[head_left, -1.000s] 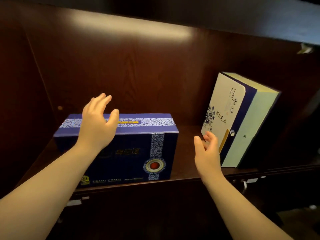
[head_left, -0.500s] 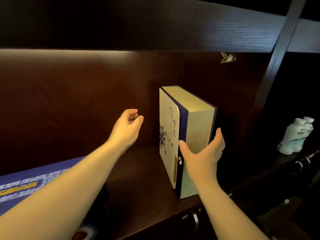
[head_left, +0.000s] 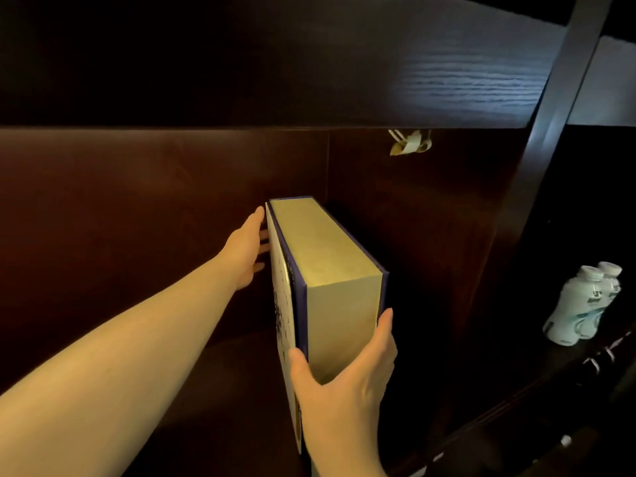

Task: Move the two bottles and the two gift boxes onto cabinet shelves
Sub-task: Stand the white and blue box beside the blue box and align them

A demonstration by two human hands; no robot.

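The gift box [head_left: 327, 270] stands upright on the shelf [head_left: 220, 373], long axis toward the back wall. The right hand [head_left: 347, 383] grasps its near end; the left hand [head_left: 246, 251], fingers extended, presses its far left face.

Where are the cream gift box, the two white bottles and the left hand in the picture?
cream gift box [head_left: 323, 242]: head view, on its top face.
two white bottles [head_left: 581, 304]: head view, on the nearer bottle's body.
left hand [head_left: 246, 251]: head view, on its back.
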